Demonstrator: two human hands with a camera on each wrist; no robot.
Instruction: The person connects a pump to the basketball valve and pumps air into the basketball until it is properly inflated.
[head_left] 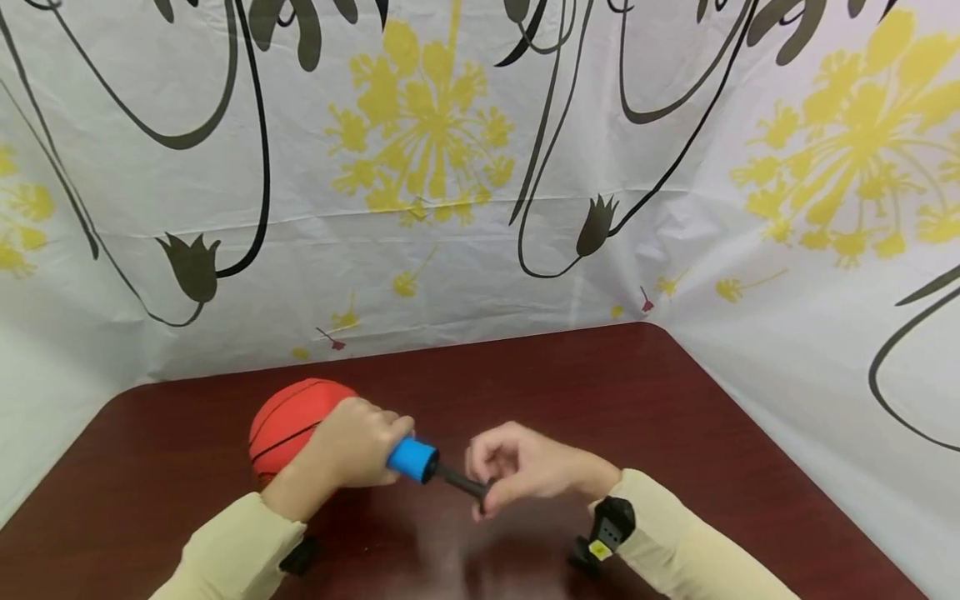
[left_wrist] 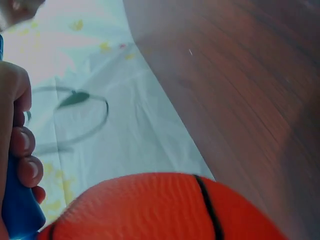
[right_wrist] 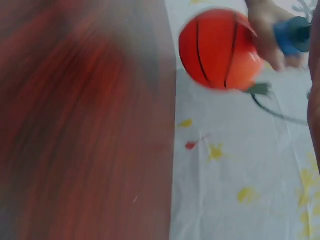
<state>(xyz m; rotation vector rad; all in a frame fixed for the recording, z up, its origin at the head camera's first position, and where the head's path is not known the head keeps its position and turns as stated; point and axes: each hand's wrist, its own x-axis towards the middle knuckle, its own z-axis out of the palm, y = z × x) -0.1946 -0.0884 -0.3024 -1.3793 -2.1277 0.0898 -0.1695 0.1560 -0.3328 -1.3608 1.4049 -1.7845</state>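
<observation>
My left hand [head_left: 362, 442] grips the blue barrel of a small hand pump [head_left: 412, 458], its fingers curled round it. A black rod sticks out of the barrel toward the right. My right hand [head_left: 528, 467] pinches the black end of that rod between thumb and fingers. A red ball with black lines [head_left: 288, 425] sits just beyond and left of the left hand, partly covered by it. In the left wrist view the ball [left_wrist: 150, 205] lies close to the lower end of the blue barrel [left_wrist: 20, 200]; whether they are joined is hidden.
A dark red-brown wooden table [head_left: 600, 392] lies under the hands. Behind it and along its sides hangs a white sheet [head_left: 465, 283] with yellow and dark plant prints. Black wrist devices [head_left: 613, 523] sit at the cuffs of both pale sleeves.
</observation>
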